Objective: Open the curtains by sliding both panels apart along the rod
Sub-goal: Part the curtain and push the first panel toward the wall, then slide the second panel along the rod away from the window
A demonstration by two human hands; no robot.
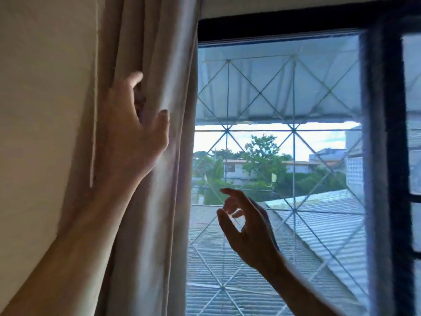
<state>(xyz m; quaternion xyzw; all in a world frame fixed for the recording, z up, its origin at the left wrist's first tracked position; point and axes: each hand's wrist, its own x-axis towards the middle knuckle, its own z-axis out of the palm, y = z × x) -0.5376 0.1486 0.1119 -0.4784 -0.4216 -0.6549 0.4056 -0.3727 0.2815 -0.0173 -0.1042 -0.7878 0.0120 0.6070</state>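
At the left of the window we find one curtain, beige, bunched into vertical folds against the wall and hanging from above the top of the frame. Its right edge falls just past the left side of the dark window frame, leaving the glass beside it uncovered. The rod is not visible; only a dark tip shows at the top left corner. We see no second panel in this view.

The left hand is raised against the curtain at mid height. Its fingers are tucked into a fold and its thumb lies across the front of the cloth, so the hand is closed on a gather of fabric.

The right hand is lower, in front of the glass, just right of the curtain's edge and apart from it. It is loosely curled, index finger extended towards the cloth, thumb and other fingers half bent, and it grips nothing.

Beyond the glass we note a diamond-pattern grille, an awning overhead, corrugated roofs below, and trees and houses further off.
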